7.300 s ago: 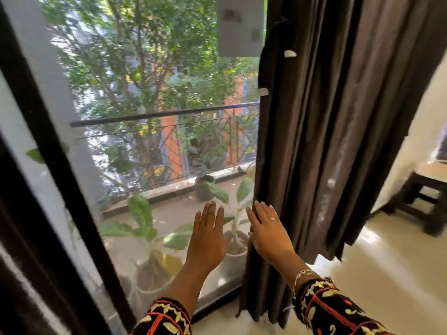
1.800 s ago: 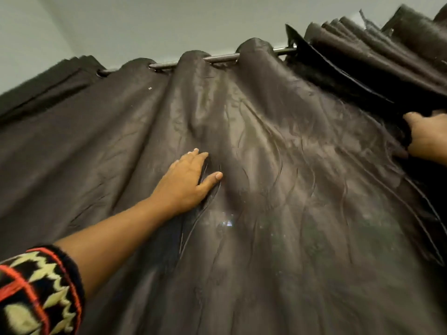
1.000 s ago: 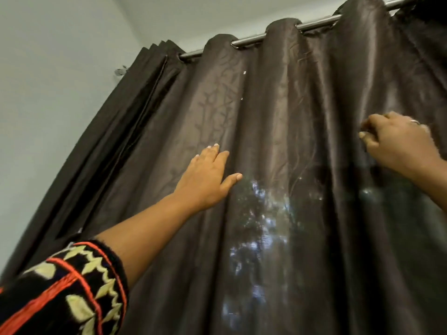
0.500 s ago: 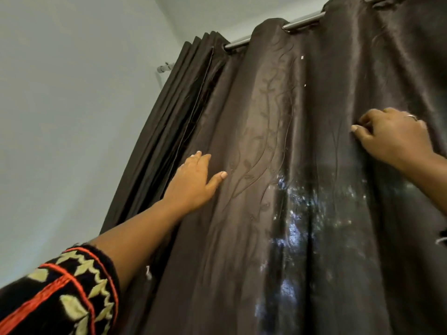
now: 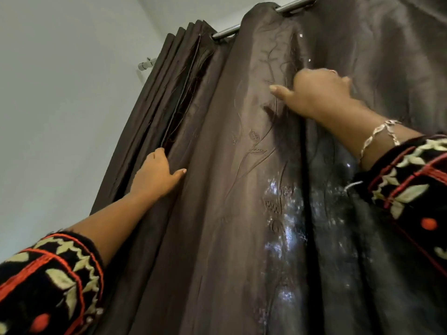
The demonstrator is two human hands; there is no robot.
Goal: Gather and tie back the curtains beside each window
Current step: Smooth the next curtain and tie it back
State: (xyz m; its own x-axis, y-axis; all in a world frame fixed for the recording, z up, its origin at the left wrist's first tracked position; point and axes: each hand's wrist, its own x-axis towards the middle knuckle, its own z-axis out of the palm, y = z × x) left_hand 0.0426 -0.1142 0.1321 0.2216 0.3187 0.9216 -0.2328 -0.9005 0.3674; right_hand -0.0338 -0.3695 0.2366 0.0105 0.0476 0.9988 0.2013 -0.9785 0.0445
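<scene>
A dark brown curtain (image 5: 229, 189) with a stitched leaf pattern hangs from a metal rod (image 5: 225, 33) and fills most of the view. Its left part is bunched into tight pleats (image 5: 174, 81) next to the wall. My left hand (image 5: 157, 175) lies flat on the fabric at the edge of those pleats, thumb spread, fingertips tucked into a fold. Higher and to the right, my right hand (image 5: 319, 93) grips a fold of the curtain, thumb pointing left, fingers curled behind the cloth. Daylight glints through the weave below it.
A pale wall (image 5: 60, 93) rises to the left of the curtain. The rod's end bracket (image 5: 145, 65) is fixed to it near the top. My patterned sleeves show at the lower left and right edges.
My right hand has dragged its fold leftward towards the bunched pleats. My left hand has slid left to the pleats' edge. The spread stretch of curtain between my hands has narrowed.
</scene>
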